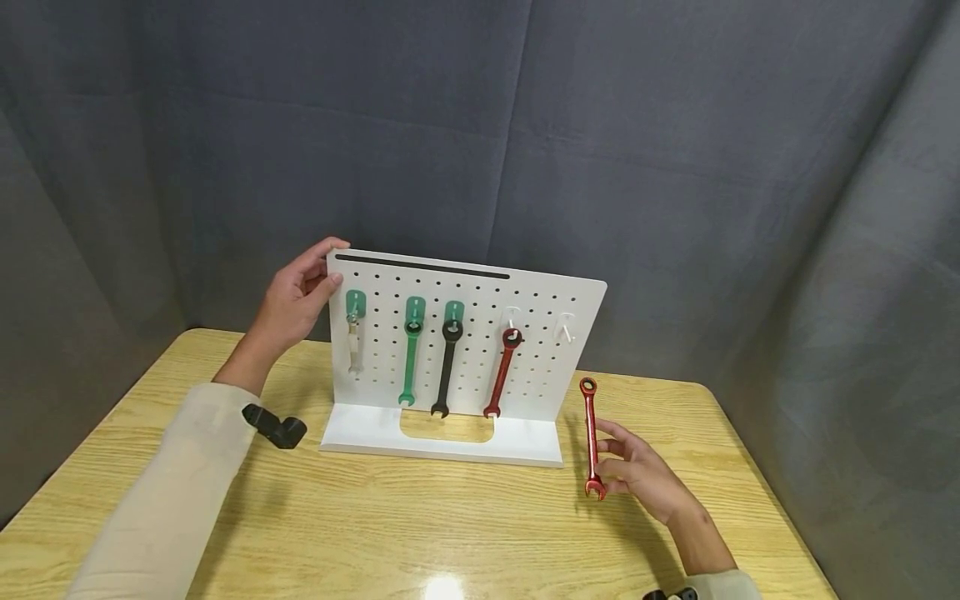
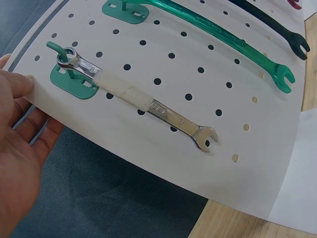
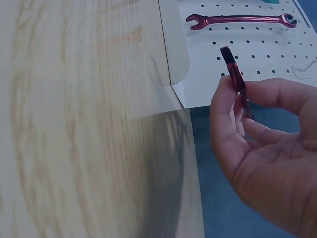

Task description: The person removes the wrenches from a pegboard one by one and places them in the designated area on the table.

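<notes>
My left hand (image 1: 294,298) grips the upper left edge of a white pegboard (image 1: 465,375), thumb in front and fingers behind. On the board, a silver wrench (image 2: 133,96) hangs from a green hook beside this hand. Further right hang a green wrench (image 1: 410,362), a black wrench (image 1: 447,367) and a dark red wrench (image 1: 502,375), each by its ring end. At the board's right, my right hand (image 1: 645,475) pinches another red wrench (image 1: 590,433) between thumb and fingers. It is held upright, ring end up, apart from the board.
A white hook (image 1: 565,329) at the board's right side carries nothing. The board's white base (image 1: 450,446) stands on a wooden table (image 1: 360,525). Grey curtains (image 1: 375,142) enclose the back and sides.
</notes>
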The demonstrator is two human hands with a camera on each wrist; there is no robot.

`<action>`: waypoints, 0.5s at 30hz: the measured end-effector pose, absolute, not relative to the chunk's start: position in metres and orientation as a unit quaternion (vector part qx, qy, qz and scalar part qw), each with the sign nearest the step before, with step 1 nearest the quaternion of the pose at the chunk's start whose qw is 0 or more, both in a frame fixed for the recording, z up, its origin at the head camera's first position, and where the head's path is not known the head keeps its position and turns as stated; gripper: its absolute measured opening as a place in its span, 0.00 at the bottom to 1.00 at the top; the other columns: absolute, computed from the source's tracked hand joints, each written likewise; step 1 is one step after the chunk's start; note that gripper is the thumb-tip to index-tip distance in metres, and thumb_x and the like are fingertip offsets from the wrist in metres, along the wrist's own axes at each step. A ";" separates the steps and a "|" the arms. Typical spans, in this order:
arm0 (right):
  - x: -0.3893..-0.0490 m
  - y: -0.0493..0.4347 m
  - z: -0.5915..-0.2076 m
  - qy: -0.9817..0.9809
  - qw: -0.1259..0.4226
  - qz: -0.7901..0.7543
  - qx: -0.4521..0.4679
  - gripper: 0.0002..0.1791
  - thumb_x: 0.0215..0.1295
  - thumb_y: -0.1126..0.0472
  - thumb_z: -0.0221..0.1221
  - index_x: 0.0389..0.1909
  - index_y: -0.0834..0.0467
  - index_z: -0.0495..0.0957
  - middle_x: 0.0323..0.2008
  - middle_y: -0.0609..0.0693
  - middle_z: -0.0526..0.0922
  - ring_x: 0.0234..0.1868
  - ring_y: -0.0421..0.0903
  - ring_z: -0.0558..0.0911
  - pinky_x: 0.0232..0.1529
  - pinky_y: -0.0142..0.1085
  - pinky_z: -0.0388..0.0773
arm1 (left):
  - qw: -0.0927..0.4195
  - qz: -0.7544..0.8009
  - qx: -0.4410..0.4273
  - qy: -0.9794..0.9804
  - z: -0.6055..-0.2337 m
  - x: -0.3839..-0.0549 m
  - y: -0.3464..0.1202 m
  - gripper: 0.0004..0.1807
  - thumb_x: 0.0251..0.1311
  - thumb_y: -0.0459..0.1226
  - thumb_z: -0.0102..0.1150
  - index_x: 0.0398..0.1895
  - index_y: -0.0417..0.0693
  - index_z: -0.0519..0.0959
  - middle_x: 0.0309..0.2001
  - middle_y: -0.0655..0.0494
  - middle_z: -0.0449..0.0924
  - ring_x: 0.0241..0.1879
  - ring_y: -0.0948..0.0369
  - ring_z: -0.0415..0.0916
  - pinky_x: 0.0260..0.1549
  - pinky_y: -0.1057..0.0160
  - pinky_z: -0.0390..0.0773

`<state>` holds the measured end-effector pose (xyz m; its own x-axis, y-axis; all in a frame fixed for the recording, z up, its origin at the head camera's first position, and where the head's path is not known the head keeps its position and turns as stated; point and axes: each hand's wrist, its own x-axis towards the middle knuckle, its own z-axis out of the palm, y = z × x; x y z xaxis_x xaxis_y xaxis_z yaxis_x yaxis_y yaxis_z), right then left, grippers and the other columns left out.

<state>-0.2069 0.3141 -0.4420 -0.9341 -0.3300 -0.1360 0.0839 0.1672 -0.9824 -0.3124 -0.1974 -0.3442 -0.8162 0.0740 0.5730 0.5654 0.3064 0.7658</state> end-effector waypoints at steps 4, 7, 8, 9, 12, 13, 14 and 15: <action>-0.210 0.316 -0.447 0.743 0.181 -0.640 -0.077 0.41 0.67 0.75 0.55 0.78 0.69 0.49 0.55 0.69 0.68 0.34 0.48 0.82 0.33 0.39 0.81 | 0.222 -0.553 -0.207 -0.776 -0.346 -0.313 -0.198 0.23 0.76 0.30 0.54 0.71 0.53 0.73 0.48 0.45 0.81 0.42 0.56 0.76 0.39 0.65 0.75; -0.211 0.316 -0.450 0.743 0.185 -0.638 -0.081 0.40 0.68 0.75 0.55 0.78 0.71 0.49 0.54 0.68 0.70 0.34 0.48 0.82 0.32 0.39 0.81 | 0.222 -0.555 -0.207 -0.775 -0.347 -0.314 -0.198 0.23 0.76 0.30 0.54 0.71 0.52 0.72 0.48 0.44 0.81 0.42 0.56 0.76 0.40 0.65 0.75; -0.212 0.316 -0.451 0.744 0.186 -0.637 -0.081 0.39 0.68 0.74 0.55 0.78 0.71 0.50 0.53 0.66 0.71 0.34 0.48 0.81 0.32 0.38 0.81 | 0.222 -0.555 -0.207 -0.775 -0.347 -0.314 -0.198 0.23 0.76 0.30 0.54 0.71 0.51 0.72 0.48 0.44 0.81 0.42 0.56 0.76 0.40 0.64 0.75; -0.213 0.316 -0.452 0.745 0.186 -0.635 -0.081 0.39 0.68 0.74 0.55 0.78 0.71 0.50 0.52 0.65 0.71 0.34 0.47 0.81 0.32 0.38 0.81 | 0.221 -0.554 -0.207 -0.775 -0.347 -0.314 -0.198 0.23 0.76 0.30 0.54 0.71 0.51 0.72 0.48 0.44 0.81 0.42 0.56 0.76 0.40 0.64 0.75; -0.214 0.316 -0.454 0.749 0.188 -0.631 -0.079 0.38 0.69 0.74 0.55 0.77 0.72 0.52 0.51 0.63 0.71 0.36 0.47 0.81 0.33 0.38 0.81 | 0.224 -0.553 -0.208 -0.775 -0.347 -0.314 -0.198 0.23 0.76 0.30 0.54 0.71 0.49 0.72 0.48 0.44 0.81 0.41 0.56 0.76 0.39 0.65 0.75; -0.215 0.316 -0.455 0.750 0.188 -0.629 -0.079 0.37 0.69 0.74 0.55 0.77 0.72 0.52 0.51 0.64 0.71 0.37 0.47 0.81 0.33 0.38 0.81 | 0.225 -0.553 -0.208 -0.774 -0.347 -0.314 -0.198 0.23 0.76 0.30 0.54 0.71 0.49 0.72 0.48 0.44 0.81 0.41 0.56 0.76 0.39 0.66 0.74; -0.216 0.316 -0.456 0.751 0.189 -0.628 -0.079 0.37 0.70 0.74 0.55 0.76 0.72 0.53 0.51 0.64 0.72 0.38 0.48 0.81 0.34 0.38 0.82 | 0.227 -0.553 -0.209 -0.774 -0.347 -0.314 -0.198 0.23 0.76 0.30 0.54 0.71 0.49 0.72 0.48 0.44 0.81 0.41 0.56 0.76 0.39 0.66 0.74; -0.216 0.316 -0.457 0.752 0.189 -0.627 -0.077 0.36 0.70 0.73 0.55 0.76 0.72 0.53 0.53 0.65 0.72 0.39 0.48 0.81 0.34 0.39 0.82 | 0.228 -0.554 -0.209 -0.773 -0.347 -0.315 -0.198 0.23 0.76 0.30 0.54 0.71 0.49 0.72 0.48 0.44 0.81 0.41 0.56 0.76 0.38 0.66 0.74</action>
